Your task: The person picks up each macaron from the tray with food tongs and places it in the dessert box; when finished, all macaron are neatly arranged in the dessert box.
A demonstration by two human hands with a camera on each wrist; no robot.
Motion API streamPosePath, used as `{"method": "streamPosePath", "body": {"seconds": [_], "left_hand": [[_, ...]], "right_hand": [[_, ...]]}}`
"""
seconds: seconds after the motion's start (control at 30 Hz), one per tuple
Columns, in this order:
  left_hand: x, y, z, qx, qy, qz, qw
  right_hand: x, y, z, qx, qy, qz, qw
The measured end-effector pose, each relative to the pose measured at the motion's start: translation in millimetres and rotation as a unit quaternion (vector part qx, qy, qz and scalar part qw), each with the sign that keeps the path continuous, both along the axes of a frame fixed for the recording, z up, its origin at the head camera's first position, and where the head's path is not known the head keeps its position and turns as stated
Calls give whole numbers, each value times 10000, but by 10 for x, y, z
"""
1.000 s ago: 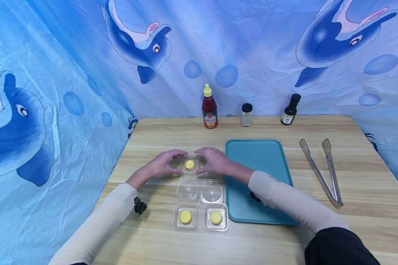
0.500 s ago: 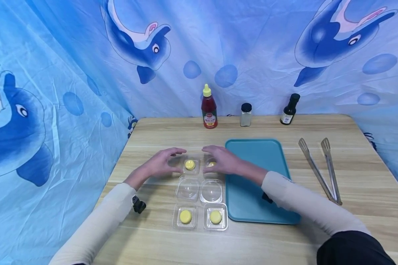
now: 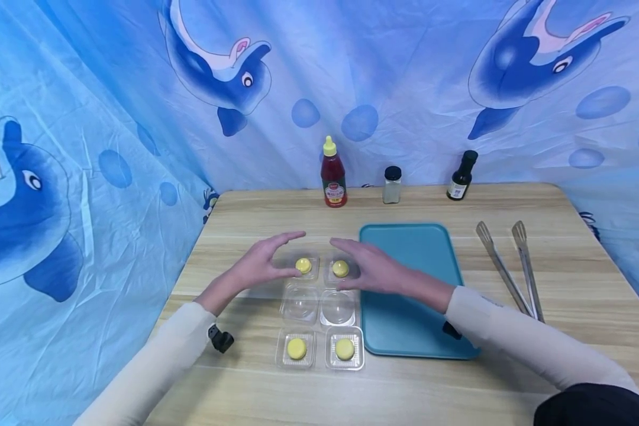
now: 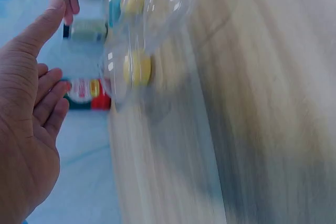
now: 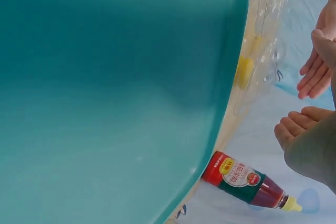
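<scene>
My left hand (image 3: 263, 260) hovers beside the far left clear plastic box (image 3: 312, 273), thumb and fingers spread apart. Inside that box lies a round yellow pastry (image 3: 303, 265) under a domed lid. Facing it, my right hand (image 3: 375, 267) is raised by the far right box (image 3: 331, 278), which holds another yellow pastry (image 3: 341, 268). Neither hand holds anything. Closer to me, two boxes stand with lids folded back: the left box (image 3: 282, 358) and the right box (image 3: 358, 362), each with one yellow pastry. Their clear lids (image 3: 300, 305) lie flat behind them.
A teal tray (image 3: 415, 319) lies right of the boxes, partly beneath my right forearm. Metal tongs (image 3: 503, 269) rest farther right. Along the back edge stand a red sauce bottle (image 3: 333, 177), a black-capped jar (image 3: 391, 186) and a small dark bottle (image 3: 461, 177).
My right hand has drawn back to the right and toward me, uncovering the far right box. The left hand has spread wider and stays near its place. The boxes have not moved.
</scene>
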State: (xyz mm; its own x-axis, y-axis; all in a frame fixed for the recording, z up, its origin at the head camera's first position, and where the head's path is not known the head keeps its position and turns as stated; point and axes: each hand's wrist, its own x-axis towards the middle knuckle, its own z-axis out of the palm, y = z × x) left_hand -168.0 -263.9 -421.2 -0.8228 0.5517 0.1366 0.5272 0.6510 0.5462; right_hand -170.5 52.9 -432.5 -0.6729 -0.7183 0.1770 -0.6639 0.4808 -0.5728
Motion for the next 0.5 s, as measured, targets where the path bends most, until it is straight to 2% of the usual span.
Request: {"method": "streamPosePath", "body": {"seconds": [0.27,0.37,0.5], "left_hand": [[283,215,6,-457,687,-803,9933],[377,277,-25,-636,818,-946,9901],[498,345,-57,-960,801,-890,9882]], "right_hand": [[228,198,-42,-220,-68,-19,9997],[319,266,-62,-264,-70,-34,9996],[417,318,-106,-220,-35,-50,9997]]}}
